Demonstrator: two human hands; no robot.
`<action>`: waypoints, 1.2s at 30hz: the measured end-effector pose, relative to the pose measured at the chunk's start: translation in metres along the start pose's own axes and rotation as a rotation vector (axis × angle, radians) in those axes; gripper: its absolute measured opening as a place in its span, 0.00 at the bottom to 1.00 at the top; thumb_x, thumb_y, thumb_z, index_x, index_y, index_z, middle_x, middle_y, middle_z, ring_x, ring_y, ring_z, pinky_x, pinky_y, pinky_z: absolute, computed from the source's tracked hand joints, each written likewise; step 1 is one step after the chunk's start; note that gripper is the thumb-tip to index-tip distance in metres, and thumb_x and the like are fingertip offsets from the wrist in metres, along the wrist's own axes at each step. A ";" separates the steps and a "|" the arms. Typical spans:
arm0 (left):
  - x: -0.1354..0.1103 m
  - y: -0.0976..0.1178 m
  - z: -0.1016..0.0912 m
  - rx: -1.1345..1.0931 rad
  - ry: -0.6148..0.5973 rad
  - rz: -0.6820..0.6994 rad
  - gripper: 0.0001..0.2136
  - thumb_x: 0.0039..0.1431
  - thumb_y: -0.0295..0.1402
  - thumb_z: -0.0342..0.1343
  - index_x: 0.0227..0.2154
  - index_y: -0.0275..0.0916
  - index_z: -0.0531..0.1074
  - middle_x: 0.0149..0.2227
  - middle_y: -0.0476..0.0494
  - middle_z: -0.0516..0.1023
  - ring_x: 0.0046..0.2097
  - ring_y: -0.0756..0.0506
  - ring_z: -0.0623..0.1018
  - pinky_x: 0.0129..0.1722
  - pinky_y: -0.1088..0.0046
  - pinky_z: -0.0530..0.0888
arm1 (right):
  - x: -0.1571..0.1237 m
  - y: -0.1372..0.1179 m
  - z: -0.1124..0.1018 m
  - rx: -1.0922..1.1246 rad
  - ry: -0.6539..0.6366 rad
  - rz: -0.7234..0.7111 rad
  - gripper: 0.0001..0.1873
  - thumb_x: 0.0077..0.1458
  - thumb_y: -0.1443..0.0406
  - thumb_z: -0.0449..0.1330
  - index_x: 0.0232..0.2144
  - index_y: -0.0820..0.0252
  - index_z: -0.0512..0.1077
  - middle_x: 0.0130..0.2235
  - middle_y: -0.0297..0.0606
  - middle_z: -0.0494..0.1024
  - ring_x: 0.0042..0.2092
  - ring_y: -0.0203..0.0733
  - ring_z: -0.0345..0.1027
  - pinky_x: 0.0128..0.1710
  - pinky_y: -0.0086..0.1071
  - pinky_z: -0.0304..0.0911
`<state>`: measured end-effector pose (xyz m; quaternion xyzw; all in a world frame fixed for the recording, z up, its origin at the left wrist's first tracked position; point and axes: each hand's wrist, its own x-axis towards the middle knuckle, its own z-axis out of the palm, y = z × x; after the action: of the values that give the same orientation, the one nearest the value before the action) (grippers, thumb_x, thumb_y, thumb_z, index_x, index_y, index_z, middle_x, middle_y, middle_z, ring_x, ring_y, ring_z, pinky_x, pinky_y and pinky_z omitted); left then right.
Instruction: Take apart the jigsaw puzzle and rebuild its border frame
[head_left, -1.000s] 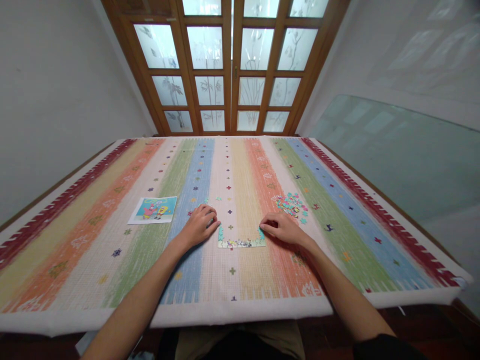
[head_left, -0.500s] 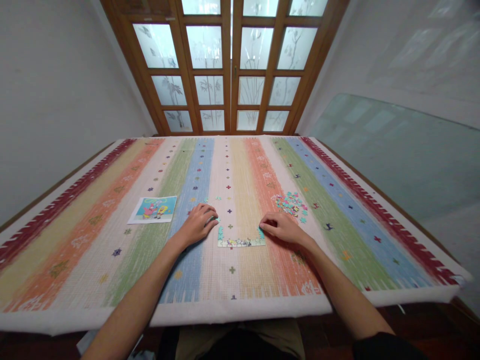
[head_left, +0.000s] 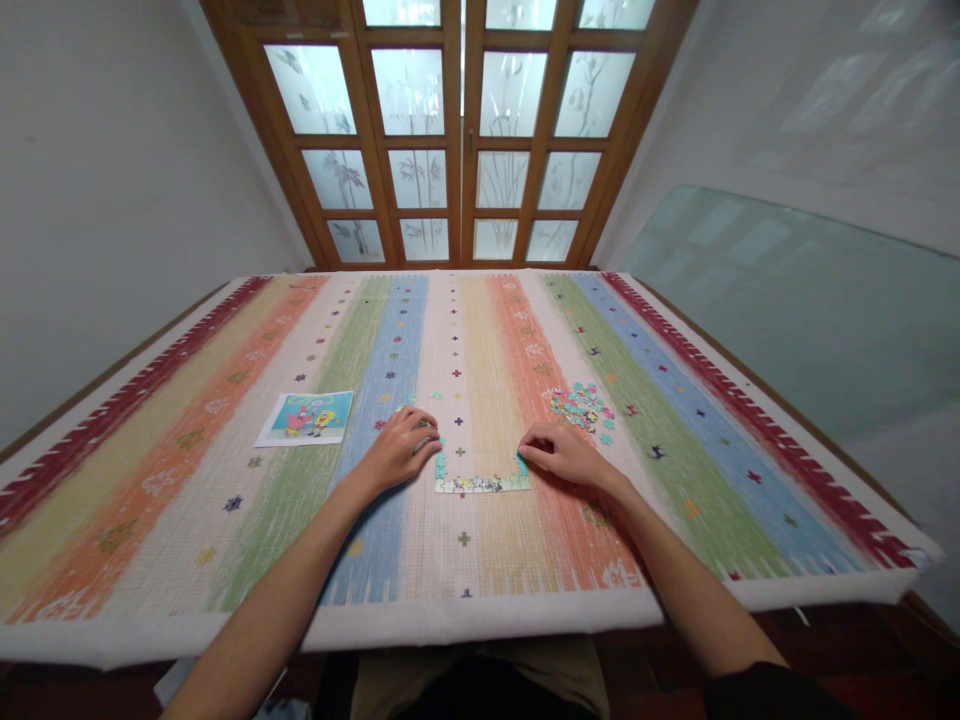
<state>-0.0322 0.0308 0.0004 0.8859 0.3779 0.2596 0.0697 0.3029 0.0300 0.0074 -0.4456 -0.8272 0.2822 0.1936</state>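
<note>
A partly joined jigsaw puzzle [head_left: 484,486] lies in front of me, a bottom row with a short teal column rising at each end. My left hand [head_left: 405,447] is closed at the top of the left column, its curled fingertips on a small teal puzzle piece [head_left: 442,441]. On the other side, my right hand [head_left: 561,452] pinches at the top of the right column, thumb and forefinger against a teal piece [head_left: 521,464]. Its fingers partly cover that piece. A few loose teal pieces [head_left: 436,395] lie just beyond my left hand.
A heap of loose puzzle pieces [head_left: 583,408] lies beyond my right hand. The cartoon reference picture [head_left: 306,418] rests flat to the left. A striped tablecloth [head_left: 480,560] covers the table, with glass-paned wooden doors [head_left: 463,180] behind it.
My left hand has shifted slightly right, its fingertips closer to the top of the left column. My right hand stays in place.
</note>
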 end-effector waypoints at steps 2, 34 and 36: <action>-0.001 0.000 0.000 0.010 0.001 -0.001 0.08 0.69 0.35 0.56 0.38 0.39 0.78 0.44 0.41 0.78 0.49 0.39 0.73 0.50 0.56 0.71 | 0.000 -0.001 0.000 -0.003 0.007 0.003 0.09 0.61 0.63 0.59 0.31 0.57 0.78 0.33 0.40 0.82 0.33 0.42 0.72 0.37 0.36 0.64; -0.001 0.001 -0.005 -0.124 -0.113 0.026 0.12 0.71 0.35 0.50 0.42 0.41 0.79 0.47 0.39 0.77 0.52 0.39 0.72 0.55 0.54 0.70 | 0.000 -0.005 -0.003 0.000 -0.005 0.011 0.09 0.60 0.62 0.59 0.30 0.57 0.78 0.32 0.40 0.80 0.32 0.42 0.71 0.36 0.36 0.64; -0.002 -0.001 -0.004 -0.112 -0.104 0.026 0.12 0.71 0.34 0.50 0.42 0.41 0.79 0.47 0.39 0.77 0.51 0.40 0.72 0.54 0.55 0.70 | 0.000 -0.005 -0.003 0.003 -0.003 0.007 0.09 0.60 0.62 0.59 0.31 0.57 0.78 0.32 0.40 0.80 0.32 0.42 0.71 0.35 0.36 0.64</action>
<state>-0.0353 0.0297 0.0026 0.8978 0.3472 0.2347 0.1353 0.3016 0.0285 0.0132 -0.4478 -0.8256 0.2847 0.1920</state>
